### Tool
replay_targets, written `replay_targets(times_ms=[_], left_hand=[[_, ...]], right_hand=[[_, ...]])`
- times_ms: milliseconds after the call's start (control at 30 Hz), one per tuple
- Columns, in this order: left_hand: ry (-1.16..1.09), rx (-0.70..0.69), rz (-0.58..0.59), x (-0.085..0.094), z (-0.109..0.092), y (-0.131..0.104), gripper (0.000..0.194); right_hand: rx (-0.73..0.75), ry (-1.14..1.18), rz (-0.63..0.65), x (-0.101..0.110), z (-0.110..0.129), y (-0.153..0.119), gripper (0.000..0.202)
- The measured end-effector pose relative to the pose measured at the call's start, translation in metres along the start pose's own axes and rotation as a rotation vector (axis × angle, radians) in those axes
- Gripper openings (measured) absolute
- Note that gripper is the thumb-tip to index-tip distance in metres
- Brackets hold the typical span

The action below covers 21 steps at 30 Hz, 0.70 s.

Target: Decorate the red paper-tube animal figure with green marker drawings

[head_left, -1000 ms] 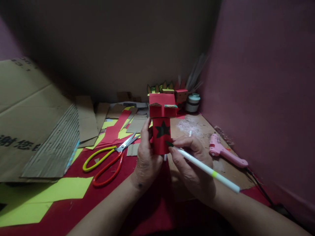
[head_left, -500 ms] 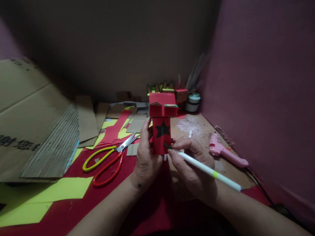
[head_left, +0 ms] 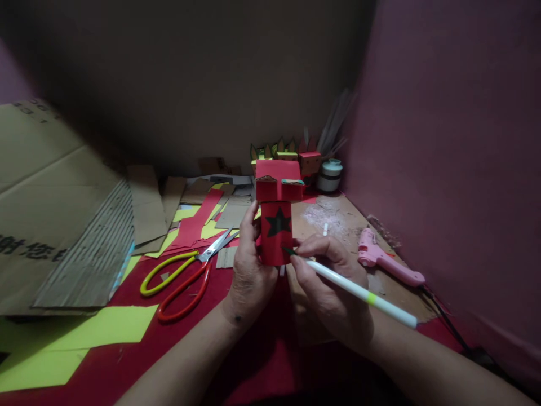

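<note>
My left hand (head_left: 251,270) is closed around a red paper-covered cardboard figure (head_left: 276,248), held upright in the middle of the view. A boxy head tops its tube-like body, and a black star (head_left: 279,222) marks the front. Between thumb and fingers, my right hand (head_left: 332,282) grips a white marker pen (head_left: 346,286) with a yellow-green band. The pen's dark tip is at the lower right of the body, just below the star; whether it touches the paper I cannot tell. Fingers of my left hand behind the figure are hidden.
Scissors (head_left: 207,254) with yellow and red handles lie left of my hands. Cardboard pieces (head_left: 147,197) and yellow paper (head_left: 105,327) spread further left. A pink glue gun (head_left: 389,262) rests on a cardboard sheet at right. Behind stand a pale jar (head_left: 330,176) and similar small figures (head_left: 310,162).
The pen tip has shifted very slightly, and the pen's rear end sits a little further right. Both grips are the same. The whole view has moved a touch.
</note>
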State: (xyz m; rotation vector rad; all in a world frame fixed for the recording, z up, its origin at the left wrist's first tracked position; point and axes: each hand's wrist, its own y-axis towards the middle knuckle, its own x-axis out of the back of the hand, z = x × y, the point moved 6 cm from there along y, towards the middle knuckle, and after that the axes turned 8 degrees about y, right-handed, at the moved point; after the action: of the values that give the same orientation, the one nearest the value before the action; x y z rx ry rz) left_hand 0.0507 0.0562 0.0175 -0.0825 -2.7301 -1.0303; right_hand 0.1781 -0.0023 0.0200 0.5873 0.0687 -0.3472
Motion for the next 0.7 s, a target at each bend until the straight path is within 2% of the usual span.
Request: replay_targets(times_ms=[267,700], left_hand=[[-0.013,0.005,0.026,-0.0001,0.0018,-0.0002,0.076],[0.063,-0.016,0.017,0.0014,0.0024,0.0000,0.077]], right_hand=[[0.005,-0.023,-0.017,0.0009,0.0018,0.0013,0.009],[0.020,-0.043,0.033,-0.0003,-0.0033,-0.0030,0.008]])
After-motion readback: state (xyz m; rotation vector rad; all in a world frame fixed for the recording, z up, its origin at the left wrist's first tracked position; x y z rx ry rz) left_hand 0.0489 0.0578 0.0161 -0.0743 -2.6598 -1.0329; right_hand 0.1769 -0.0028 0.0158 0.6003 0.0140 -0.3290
